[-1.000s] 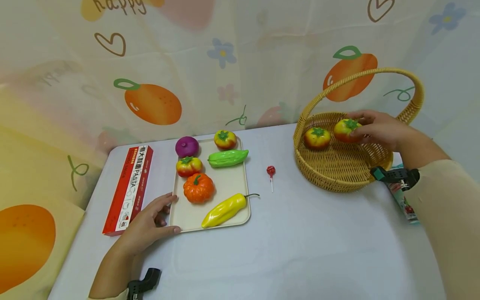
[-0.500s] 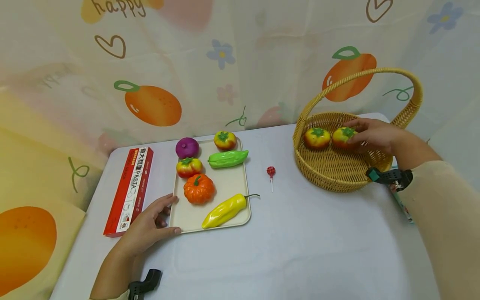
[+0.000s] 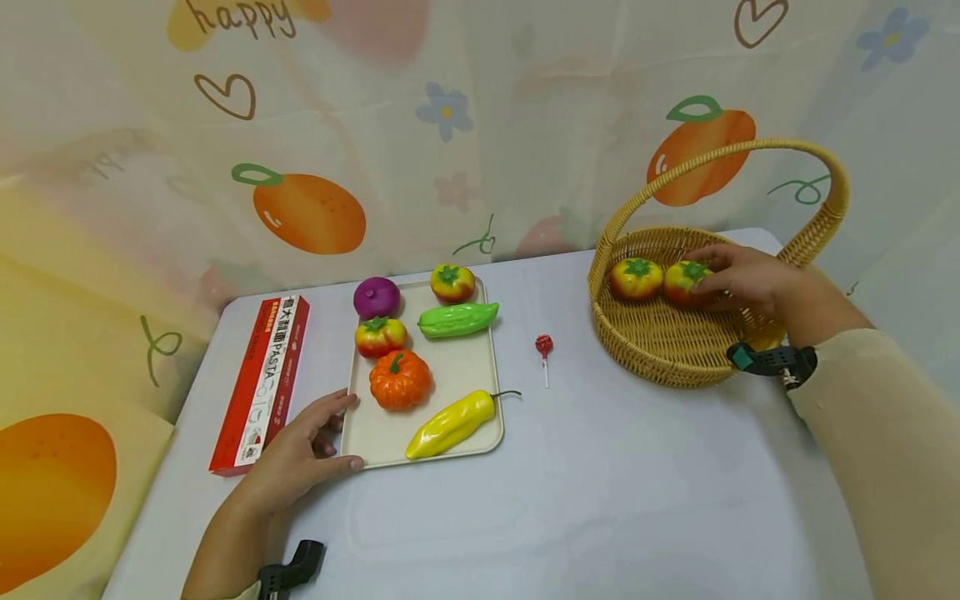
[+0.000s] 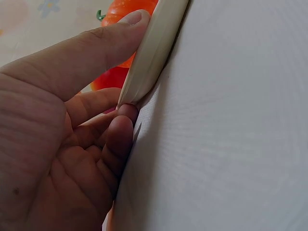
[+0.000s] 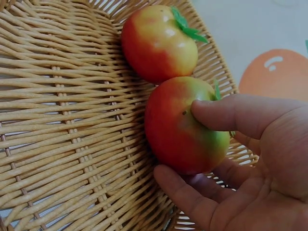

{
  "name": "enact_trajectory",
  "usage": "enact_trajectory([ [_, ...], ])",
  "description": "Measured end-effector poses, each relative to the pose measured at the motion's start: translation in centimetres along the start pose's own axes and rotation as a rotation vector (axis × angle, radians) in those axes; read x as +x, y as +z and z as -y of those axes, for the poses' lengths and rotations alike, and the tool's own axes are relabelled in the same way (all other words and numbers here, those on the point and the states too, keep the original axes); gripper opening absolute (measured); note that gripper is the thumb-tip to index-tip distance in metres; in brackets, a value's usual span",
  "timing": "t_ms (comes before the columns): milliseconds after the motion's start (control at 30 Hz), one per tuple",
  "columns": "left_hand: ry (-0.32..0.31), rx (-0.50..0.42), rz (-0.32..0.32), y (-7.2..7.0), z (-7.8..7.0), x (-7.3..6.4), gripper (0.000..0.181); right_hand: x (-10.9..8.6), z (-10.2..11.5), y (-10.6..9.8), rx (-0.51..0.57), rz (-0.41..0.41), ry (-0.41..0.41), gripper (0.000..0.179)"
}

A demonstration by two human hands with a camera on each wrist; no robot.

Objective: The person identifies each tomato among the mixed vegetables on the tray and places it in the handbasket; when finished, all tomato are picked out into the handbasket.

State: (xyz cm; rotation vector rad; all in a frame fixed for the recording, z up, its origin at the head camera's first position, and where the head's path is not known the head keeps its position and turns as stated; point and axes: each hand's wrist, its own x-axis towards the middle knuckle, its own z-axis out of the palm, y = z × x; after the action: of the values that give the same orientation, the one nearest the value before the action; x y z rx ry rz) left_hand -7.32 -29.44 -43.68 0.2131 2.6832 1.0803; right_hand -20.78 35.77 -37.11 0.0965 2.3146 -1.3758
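In the head view my left hand [image 3: 298, 450] holds the near left corner of a beige tray [image 3: 375, 433], thumb on the front rim and fingers at the left side. On the tray lie a purple onion [image 3: 377, 297], two red-yellow tomatoes, a green ridged vegetable [image 3: 457, 320], an orange pumpkin [image 3: 400, 380] and a yellow pepper [image 3: 452, 425]. My right hand [image 3: 753, 279] reaches into a wicker basket [image 3: 675, 371] and grips a tomato [image 5: 178, 127] between thumb and fingers. Touching it in the basket is a second tomato [image 5: 156, 45].
A red pasta box [image 3: 258, 383] lies left of the tray. Between tray and basket lies a red lollipop [image 3: 544, 346]. The basket's tall handle [image 3: 720, 150] arches over the right hand. A patterned cloth [image 3: 525, 125] hangs behind the white table.
My right hand has lowered the tomato into the basket and drawn it slightly left, beside the other tomato. The left hand keeps its place at the tray corner.
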Motion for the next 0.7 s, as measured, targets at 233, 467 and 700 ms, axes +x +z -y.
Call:
enact_trajectory([
  [233, -0.002, -0.002, 0.000, -0.01, -0.07, -0.02, 0.095, -0.09, 0.05, -0.03, 0.021, -0.001, 0.004, 0.070],
  [467, -0.012, -0.001, 0.003, -0.12, -0.01, 0.03, 0.096, -0.23, 0.24, -0.19, -0.006, -0.005, 0.006, 0.072],
  [700, -0.010, -0.013, 0.008, -0.11, -0.23, -0.04, 0.095, -0.60, 0.73, -0.42, -0.097, -0.042, -0.006, 0.075],
])
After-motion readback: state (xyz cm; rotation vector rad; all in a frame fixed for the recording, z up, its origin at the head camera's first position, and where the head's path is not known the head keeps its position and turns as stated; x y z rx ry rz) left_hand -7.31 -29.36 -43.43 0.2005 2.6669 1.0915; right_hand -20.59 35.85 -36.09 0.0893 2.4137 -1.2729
